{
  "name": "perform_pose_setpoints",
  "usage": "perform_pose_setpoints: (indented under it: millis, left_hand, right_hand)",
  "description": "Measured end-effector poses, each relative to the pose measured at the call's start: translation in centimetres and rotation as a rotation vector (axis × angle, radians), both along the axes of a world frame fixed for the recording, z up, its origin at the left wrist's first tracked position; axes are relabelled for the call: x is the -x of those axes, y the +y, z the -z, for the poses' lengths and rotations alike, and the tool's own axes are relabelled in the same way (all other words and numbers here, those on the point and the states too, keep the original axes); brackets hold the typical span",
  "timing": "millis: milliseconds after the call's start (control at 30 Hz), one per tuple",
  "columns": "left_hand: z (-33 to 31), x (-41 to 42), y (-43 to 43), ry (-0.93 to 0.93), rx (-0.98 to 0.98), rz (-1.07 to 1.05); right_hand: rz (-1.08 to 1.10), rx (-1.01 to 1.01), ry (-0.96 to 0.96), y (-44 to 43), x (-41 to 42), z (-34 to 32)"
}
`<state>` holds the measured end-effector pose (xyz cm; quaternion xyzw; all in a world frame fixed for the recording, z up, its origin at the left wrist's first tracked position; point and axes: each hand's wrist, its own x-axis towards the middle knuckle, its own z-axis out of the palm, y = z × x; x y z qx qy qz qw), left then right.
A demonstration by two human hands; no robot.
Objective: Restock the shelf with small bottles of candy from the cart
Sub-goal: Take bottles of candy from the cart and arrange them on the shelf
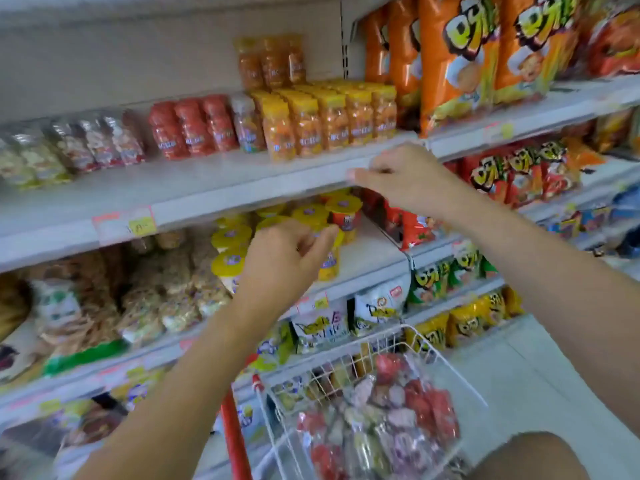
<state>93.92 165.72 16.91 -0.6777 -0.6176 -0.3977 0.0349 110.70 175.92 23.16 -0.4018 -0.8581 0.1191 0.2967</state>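
Small yellow-lidded candy bottles (pixel 231 237) stand in rows on the middle shelf (pixel 367 258). My left hand (pixel 287 252) reaches in among them, its fingers curled on one yellow bottle (pixel 329 266) at the front of the row. My right hand (pixel 398 171) rests at the front lip of the upper shelf (pixel 207 188), fingers loosely bent, and nothing shows in it. Below, the white wire cart (pixel 412 332) holds several more small bottles (pixel 388 420) with red and mixed contents.
The upper shelf carries rows of orange (pixel 311 123) and red (pixel 194 128) candy bottles, with tall orange snack bags (pixel 460 60) to the right. Bagged snacks (pixel 145 296) fill the middle shelf's left side. The cart's red post (pixel 233 434) stands close to the lower shelves.
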Motion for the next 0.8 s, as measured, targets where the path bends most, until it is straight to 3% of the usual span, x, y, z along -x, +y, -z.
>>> perform_pose_setpoints:
  millis: [167,367,600,800]
  left_hand:
    - [9.5,-1.4,-3.5,-0.053,0.426,0.002]
    - [20.9,-0.8,-4.8,-0.073,0.976,-0.024]
    - [29.3,-2.7,-1.4,-0.232,1.057,-0.077]
    - [33.0,-6.9,4.8,-0.573,1.097,-0.186]
  right_hand:
    - [-0.012,0.299,-0.132,-2.2,-2.7,10.3]
    - [0.145,0.740,-0.371,-2.6,-5.4,23.9]
    - [0.488,0.973,-0.532,-2.9,-8.3,36.3]
    - [0.466,0.939,-0.503,-2.4,-8.9,42.0]
